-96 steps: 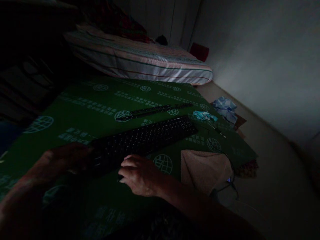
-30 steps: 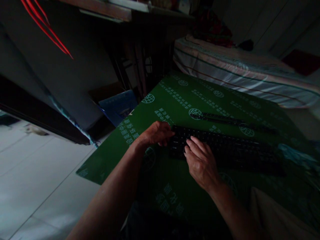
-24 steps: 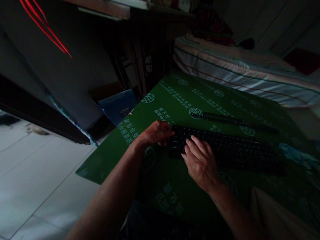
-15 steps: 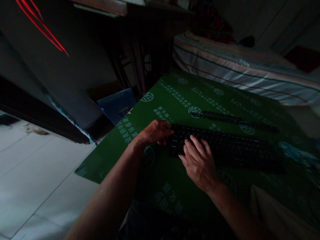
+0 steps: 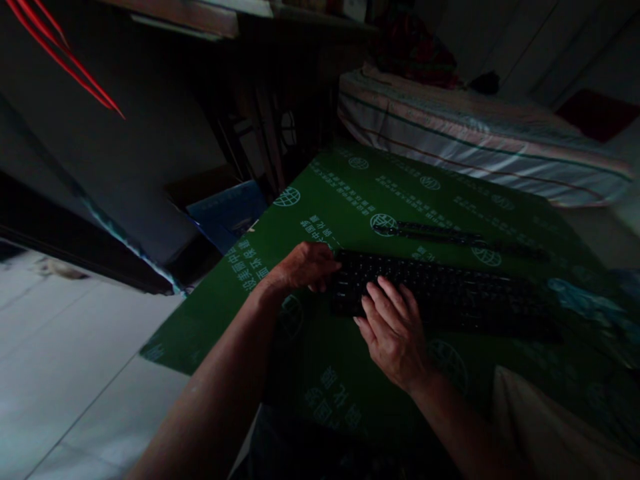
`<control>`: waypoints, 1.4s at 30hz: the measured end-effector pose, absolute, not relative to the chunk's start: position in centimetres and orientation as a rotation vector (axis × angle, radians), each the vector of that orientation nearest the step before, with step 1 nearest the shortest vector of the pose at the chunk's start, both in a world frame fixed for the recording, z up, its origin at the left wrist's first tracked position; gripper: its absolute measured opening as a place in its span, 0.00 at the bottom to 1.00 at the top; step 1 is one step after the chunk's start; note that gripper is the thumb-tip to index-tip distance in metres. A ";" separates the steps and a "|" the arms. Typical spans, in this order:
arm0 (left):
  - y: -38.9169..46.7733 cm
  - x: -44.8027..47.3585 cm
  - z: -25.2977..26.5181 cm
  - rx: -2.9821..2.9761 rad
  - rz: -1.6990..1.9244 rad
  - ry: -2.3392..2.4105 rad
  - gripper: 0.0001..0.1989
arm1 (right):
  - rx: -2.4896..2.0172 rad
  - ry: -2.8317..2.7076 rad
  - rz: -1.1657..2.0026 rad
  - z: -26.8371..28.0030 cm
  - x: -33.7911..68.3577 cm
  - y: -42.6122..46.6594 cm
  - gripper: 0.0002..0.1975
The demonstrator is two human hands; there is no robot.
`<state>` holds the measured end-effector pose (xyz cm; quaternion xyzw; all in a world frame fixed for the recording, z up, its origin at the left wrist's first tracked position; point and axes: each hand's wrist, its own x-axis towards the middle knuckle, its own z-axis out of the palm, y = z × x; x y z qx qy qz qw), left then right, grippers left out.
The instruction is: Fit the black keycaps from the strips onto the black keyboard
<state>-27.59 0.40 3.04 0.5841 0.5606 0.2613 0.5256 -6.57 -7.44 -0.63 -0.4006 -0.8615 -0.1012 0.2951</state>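
Long black plastic kbd point(image 5: 475, 292) runs approx 9-to-3; L hand point(image 5: 307, 265) curled at its 9 o'clock end, grip unclear; R hand point(image 5: 395, 332) loose-fingered atop.

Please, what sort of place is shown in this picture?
Probably a bedroom: beyond the green board with the black keyboard stands what looks like a bed, covered by a striped sheet.

Green tabletop board point(image 5: 205, 320), printed with white globe logos point(image 5: 287, 197) and Chinese characters point(image 5: 326, 403). On it: black computer keyboard point(image 5: 465, 293) lying flat, keys up; thin dark strip-like pieces point(image 5: 435, 232) just behind; crumpled light-blue cloth point(image 5: 580, 300) near keyboard's right end; beige cloth point(image 5: 540, 413) at near right.
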 end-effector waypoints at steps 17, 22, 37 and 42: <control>0.4 -27.6 3.1 1.391 0.604 1.354 0.07 | -1.096 -2.248 -0.242 -0.9 -6.7 -7.3 0.10; 0.4 -27.5 3.5 1.358 0.608 1.368 0.06 | -1.111 -2.116 -0.138 -0.9 -6.3 -6.9 0.13; 0.3 -27.3 3.9 1.380 0.575 1.404 0.07 | -1.091 -2.099 -0.178 -0.8 -6.2 -6.9 0.11; 0.4 -27.5 3.6 1.379 0.580 1.394 0.08 | -1.115 -2.160 -0.188 -0.7 -6.4 -6.9 0.11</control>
